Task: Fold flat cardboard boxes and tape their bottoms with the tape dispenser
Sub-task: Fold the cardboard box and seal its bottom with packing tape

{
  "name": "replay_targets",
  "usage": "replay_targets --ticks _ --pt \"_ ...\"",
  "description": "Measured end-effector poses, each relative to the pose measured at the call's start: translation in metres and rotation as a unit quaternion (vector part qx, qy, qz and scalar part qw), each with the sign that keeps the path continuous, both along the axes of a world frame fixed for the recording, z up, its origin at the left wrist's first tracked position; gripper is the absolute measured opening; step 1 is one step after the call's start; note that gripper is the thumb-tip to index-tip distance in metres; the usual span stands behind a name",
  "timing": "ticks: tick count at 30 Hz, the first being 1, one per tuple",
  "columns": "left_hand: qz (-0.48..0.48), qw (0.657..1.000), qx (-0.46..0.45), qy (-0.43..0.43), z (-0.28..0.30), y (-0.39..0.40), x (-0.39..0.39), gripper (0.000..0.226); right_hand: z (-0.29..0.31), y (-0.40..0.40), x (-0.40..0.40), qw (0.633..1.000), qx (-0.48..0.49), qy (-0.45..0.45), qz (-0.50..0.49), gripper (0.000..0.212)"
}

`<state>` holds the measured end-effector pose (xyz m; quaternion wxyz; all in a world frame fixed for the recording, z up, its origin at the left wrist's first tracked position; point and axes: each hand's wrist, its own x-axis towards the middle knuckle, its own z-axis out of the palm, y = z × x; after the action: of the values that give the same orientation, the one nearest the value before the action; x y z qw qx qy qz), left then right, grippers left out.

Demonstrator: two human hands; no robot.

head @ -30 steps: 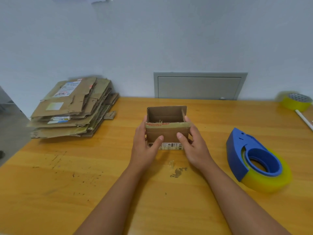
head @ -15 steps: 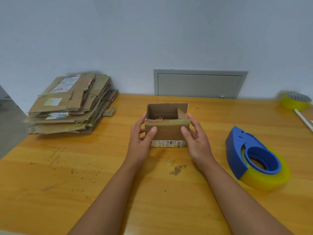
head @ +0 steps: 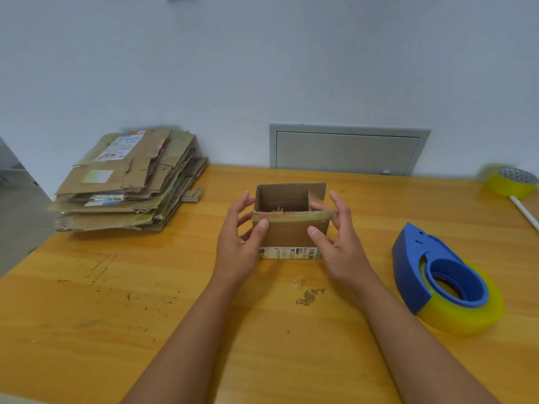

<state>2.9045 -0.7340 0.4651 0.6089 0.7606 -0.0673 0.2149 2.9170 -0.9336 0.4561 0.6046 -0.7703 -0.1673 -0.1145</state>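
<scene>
A small open-topped cardboard box (head: 287,237) stands upright on the wooden table (head: 145,301), with old tape along its front rim and a printed label at its base. My left hand (head: 239,243) is at its left side, thumb pressed on the front face. My right hand (head: 338,246) is at its right side, thumb on the front and a fingertip at the inner right flap. The blue tape dispenser (head: 437,275) with its yellow-tinted roll lies on the table to the right, apart from both hands. A stack of flat cardboard boxes (head: 128,182) sits at the back left.
A yellow tape roll (head: 513,182) and a white stick (head: 525,212) lie at the far right edge. A grey wall panel (head: 347,150) sits behind the table. A scuff mark and a tape scrap (head: 306,293) lie just in front of the box.
The near top flap, which lay inward over the opening, now stands upright with the front wall. My fingers have loosened and spread along the box's sides. The dispenser has not moved.
</scene>
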Motion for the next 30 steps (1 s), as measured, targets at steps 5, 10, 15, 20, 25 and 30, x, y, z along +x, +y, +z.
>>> replay_targets --ticks 5,10,15,20,25,30 --pt "-0.013 1.0 0.024 0.001 -0.003 -0.002 0.001 0.057 -0.001 0.0 -0.001 0.999 0.026 0.025 0.012 0.077" --pt "-0.007 0.999 0.041 0.01 -0.01 -0.004 0.006 0.06 -0.003 0.001 0.001 1.0 0.008 0.021 0.003 0.073" --pt "0.003 0.999 0.046 0.011 -0.014 -0.007 0.008 0.061 -0.005 0.002 0.0 1.0 -0.017 -0.022 -0.007 0.069" --pt "0.019 0.997 0.072 -0.028 -0.015 -0.008 0.007 0.06 -0.009 0.003 0.002 0.989 -0.119 -0.079 -0.039 0.056" --pt "0.047 0.987 0.137 -0.076 -0.015 -0.009 0.009 0.034 -0.01 0.005 0.004 0.982 -0.154 -0.087 -0.065 0.055" --pt "0.047 0.984 0.148 -0.081 -0.017 -0.007 0.01 0.033 -0.008 0.006 0.0 0.981 -0.155 -0.093 -0.067 0.055"
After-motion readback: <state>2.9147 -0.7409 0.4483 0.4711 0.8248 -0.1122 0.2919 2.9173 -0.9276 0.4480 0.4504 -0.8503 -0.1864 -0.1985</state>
